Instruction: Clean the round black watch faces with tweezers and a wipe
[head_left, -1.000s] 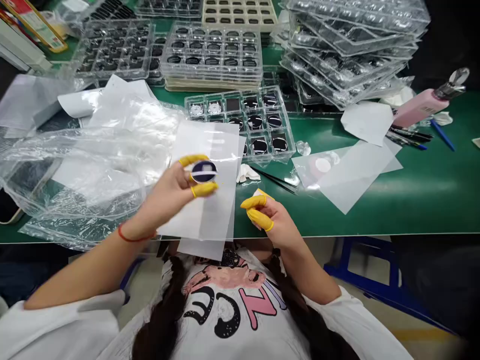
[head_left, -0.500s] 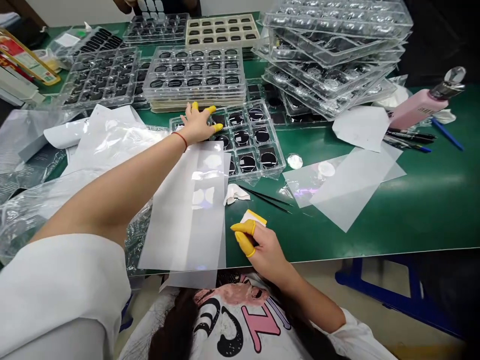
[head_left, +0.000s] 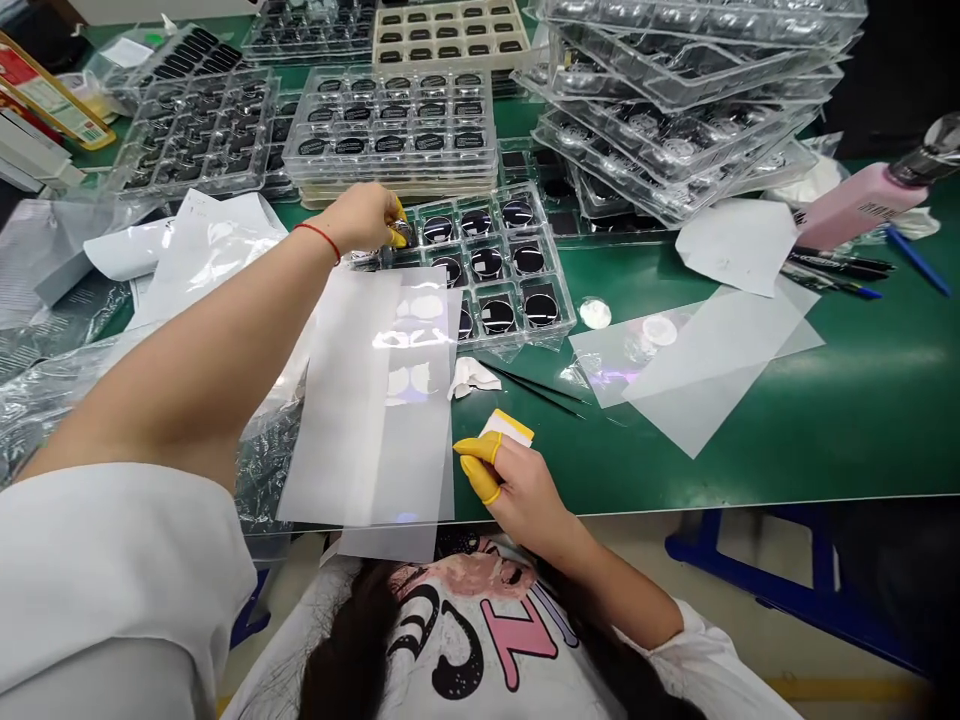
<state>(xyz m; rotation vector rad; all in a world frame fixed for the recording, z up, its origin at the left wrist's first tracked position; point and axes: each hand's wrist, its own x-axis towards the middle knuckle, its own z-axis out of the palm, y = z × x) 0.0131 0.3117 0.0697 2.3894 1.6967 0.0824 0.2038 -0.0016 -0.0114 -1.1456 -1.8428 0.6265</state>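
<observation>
Open tray: the clear tray (head_left: pixel 567 308) is sitting mid-desk, each visible full compartment holding one dark round disc (head_left: pixel 487 263).
Left hand: it (head_left: pixel 366 222) is reaching to the tray's upper-left part, fingers bending around a shiny piece; whether they are gripping it, I cannot tell.
Right hand: it (head_left: pixel 525 490) is curling closed near the desk edge, thumb and finger nearly meeting; a white pad (head_left: pixel 510 428) with a yellow edge is showing just behind.
Disc stack: clear trays (head_left: pixel 390 178) of dark pieces are standing behind the open tray.
Beige tray: it (head_left: pixel 448 56) is holding rows of dark pieces, farther back.
Leaning stack: clear trays (head_left: pixel 660 110) are piling up crookedly at right.
In the way: film sheets (head_left: pixel 341 410) are overlapping the tray's lower left; the left forearm is crossing over a plastic bag (head_left: pixel 262 470).
Tweezers: they (head_left: pixel 536 388) are lying beside a crumpled tissue (head_left: pixel 474 376).
Far right: a pink bottle (head_left: pixel 862 207) is leaning near pens (head_left: pixel 840 264) on the desk (head_left: pixel 862 420).
</observation>
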